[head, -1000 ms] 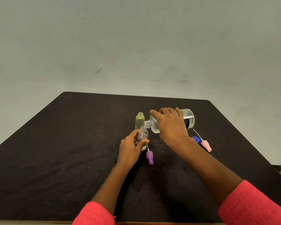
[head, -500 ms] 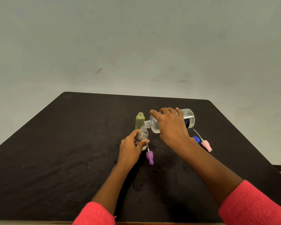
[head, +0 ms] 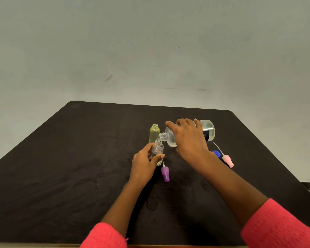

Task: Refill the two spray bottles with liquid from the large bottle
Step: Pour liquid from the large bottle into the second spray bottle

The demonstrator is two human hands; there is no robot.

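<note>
Right grip [head: 188, 138] is curled over the large bottle [head: 208, 129] and holds it tipped nearly flat, neck to my left, its mouth right at the open mouth of the clear spray bottle [head: 157, 148]. Left grip [head: 143, 163] pinches that small one, thumb on one side and fingers on the other, keeping it upright on the bench [head: 61, 167].

Big to small, w/ handling notes:

- **Bench:** dark, matte.
- **Large bottle:** clear plastic w/ a dark label, part full. Prob. the heaviest item, and its weight shifts as liquid runs. Walls look smooth, so I'd hold round the shoulder/mid-body as now, not the neck.
- **Green spray bottle [head: 154, 134]:** stands open just behind the clear one. Can't tell its fill level.
- **Clear spray bottle:** tiny, light, prob. tips easily, narrow mouth. Best held low on the body w/o squeezing. Can't tell how much is inside.
- **Small parts:** purple sprayer [head: 165, 173] lies just beside the left grip. Pink sprayer [head: 227, 160] and blue cap [head: 217, 153] lie right of my right wrist.

My read: the pour into the clear one is in hand, and the sprayers aren't on yet.
</note>
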